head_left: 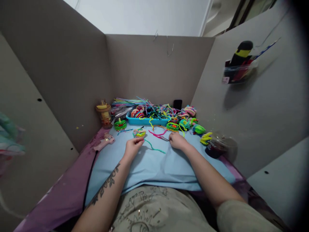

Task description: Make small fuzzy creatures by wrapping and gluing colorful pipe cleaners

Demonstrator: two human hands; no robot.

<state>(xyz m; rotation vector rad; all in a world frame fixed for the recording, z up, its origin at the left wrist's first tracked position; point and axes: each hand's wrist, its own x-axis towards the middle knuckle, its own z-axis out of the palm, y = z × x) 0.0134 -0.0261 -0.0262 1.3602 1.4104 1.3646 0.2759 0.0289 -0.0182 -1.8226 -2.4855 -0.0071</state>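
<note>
My left hand point(133, 146) rests on a light blue cloth point(149, 167), fingers pinching one end of a teal pipe cleaner point(154, 148) just below a small multicoloured pipe-cleaner piece point(139, 132). My right hand point(176, 140) lies on the cloth with its fingers on the end of a pink pipe cleaner point(158, 134). The two hands are about a hand's width apart.
A blue tray point(145, 121) of pipe cleaners and finished figures stands at the back. A green figure point(120, 124), a jar point(104, 113) and a pink glue gun point(105, 141) sit left. A lidded dark cup point(217, 146) stands right. Cardboard walls enclose the desk.
</note>
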